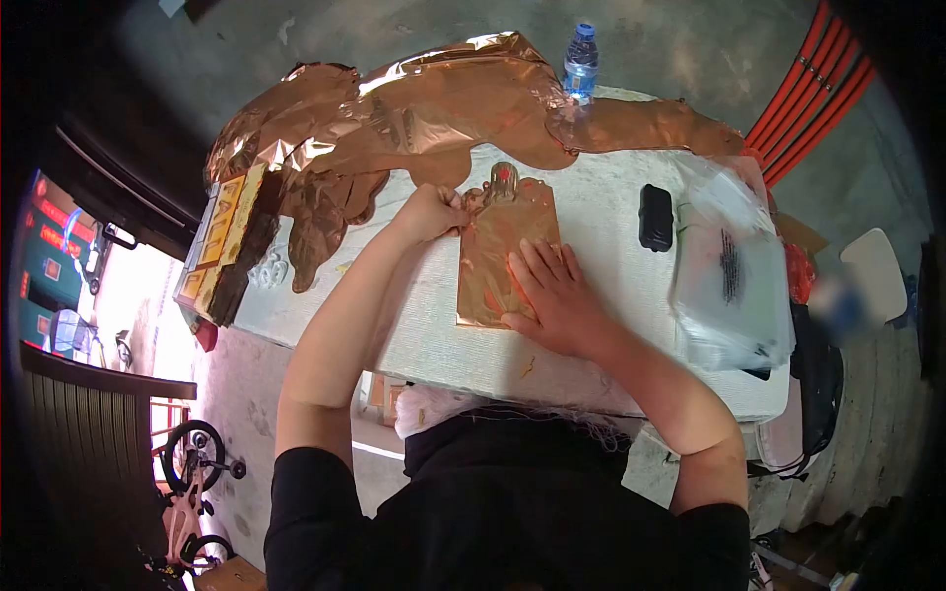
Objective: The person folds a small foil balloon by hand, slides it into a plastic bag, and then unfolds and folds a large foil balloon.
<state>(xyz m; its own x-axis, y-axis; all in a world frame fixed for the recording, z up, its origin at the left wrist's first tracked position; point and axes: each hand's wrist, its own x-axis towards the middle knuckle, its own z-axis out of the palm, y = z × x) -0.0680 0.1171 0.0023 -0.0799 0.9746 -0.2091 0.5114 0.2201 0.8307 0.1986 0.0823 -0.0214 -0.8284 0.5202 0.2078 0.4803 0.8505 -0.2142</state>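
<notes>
A folded copper-coloured foil piece (495,258) lies flat on the white table (424,340), its top edge uneven with a small rounded tab. My left hand (434,212) is at its upper left corner, fingers pinched together on the foil edge. Flat across the lower right part of the same piece rests my right hand (554,300), its fingers spread. Behind them, large shiny foil sheets (443,103) of the same colour stretch over the far side of the table.
A water bottle (581,67) stands at the back edge. On the right are a black case (655,218) and a stack of clear plastic bags (724,286). An open yellow box (225,231) and some white string (268,270) are on the left.
</notes>
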